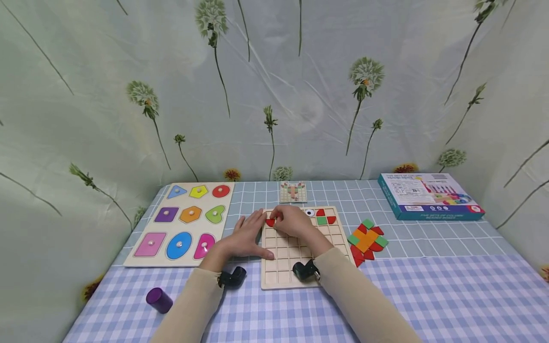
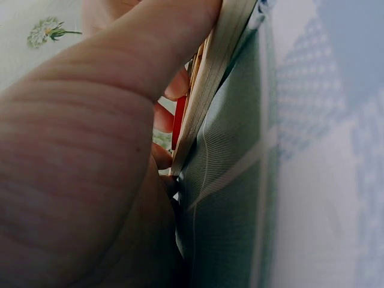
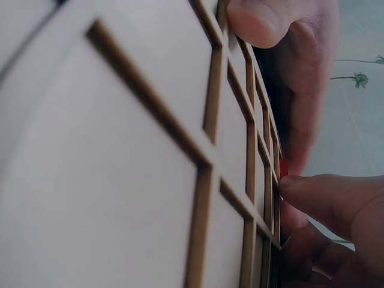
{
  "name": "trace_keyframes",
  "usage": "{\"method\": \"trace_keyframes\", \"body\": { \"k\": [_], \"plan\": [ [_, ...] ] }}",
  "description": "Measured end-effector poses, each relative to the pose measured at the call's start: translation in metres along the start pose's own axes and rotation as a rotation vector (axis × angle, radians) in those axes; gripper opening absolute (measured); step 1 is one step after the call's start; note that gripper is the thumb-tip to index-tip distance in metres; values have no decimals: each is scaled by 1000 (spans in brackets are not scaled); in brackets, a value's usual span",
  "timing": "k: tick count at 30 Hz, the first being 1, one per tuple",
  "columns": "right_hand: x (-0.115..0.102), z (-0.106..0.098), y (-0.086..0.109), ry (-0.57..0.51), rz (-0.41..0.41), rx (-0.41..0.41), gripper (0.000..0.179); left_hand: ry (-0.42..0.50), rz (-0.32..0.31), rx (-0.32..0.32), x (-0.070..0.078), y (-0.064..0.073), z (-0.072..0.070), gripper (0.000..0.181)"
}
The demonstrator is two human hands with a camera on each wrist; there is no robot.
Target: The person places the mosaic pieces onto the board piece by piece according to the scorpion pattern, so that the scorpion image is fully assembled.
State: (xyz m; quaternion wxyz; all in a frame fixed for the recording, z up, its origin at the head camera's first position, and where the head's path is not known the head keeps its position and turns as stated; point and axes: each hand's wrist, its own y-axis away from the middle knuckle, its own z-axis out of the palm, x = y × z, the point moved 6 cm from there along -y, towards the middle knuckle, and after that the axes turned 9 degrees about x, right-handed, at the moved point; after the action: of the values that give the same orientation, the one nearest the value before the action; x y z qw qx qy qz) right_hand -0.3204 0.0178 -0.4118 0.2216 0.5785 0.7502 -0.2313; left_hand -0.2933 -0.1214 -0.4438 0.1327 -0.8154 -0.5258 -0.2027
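Observation:
A wooden grid board (image 1: 285, 274) lies in front of me. My left hand (image 1: 245, 240) rests along its left edge, fingers stretched out toward the far corner and thumb over the grid. At the far left corner my right hand (image 1: 296, 224) pinches a red tile with a curved edge (image 1: 270, 222). The right wrist view shows the right thumb (image 3: 327, 198) against that red tile (image 3: 284, 168). Further right along the board's far side sit an eye tile (image 1: 310, 213), a green square tile (image 1: 321, 220) and red quarter-round tiles (image 1: 331, 220).
Loose red, orange and green tiles (image 1: 366, 240) lie right of the board. Behind it is a small pattern card (image 1: 293, 192). A knobbed shape puzzle (image 1: 173, 228) lies on the left, a purple cylinder (image 1: 159, 300) nearer me, and a box (image 1: 431, 196) at the back right.

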Motion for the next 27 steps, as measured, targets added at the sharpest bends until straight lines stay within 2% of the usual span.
{"method": "trace_keyframes", "body": {
  "k": [12, 23, 27],
  "plan": [
    [1, 2, 1, -7, 43, 0, 17, -17, 0, 1, 0, 0, 0, 121],
    [0, 1, 5, -2, 38, -9, 19, -11, -11, 4, 0, 0, 1, 120],
    [-2, -2, 7, -20, 10, -15, 19, -8, -14, 6, 0, 0, 1, 120]
  ]
}}
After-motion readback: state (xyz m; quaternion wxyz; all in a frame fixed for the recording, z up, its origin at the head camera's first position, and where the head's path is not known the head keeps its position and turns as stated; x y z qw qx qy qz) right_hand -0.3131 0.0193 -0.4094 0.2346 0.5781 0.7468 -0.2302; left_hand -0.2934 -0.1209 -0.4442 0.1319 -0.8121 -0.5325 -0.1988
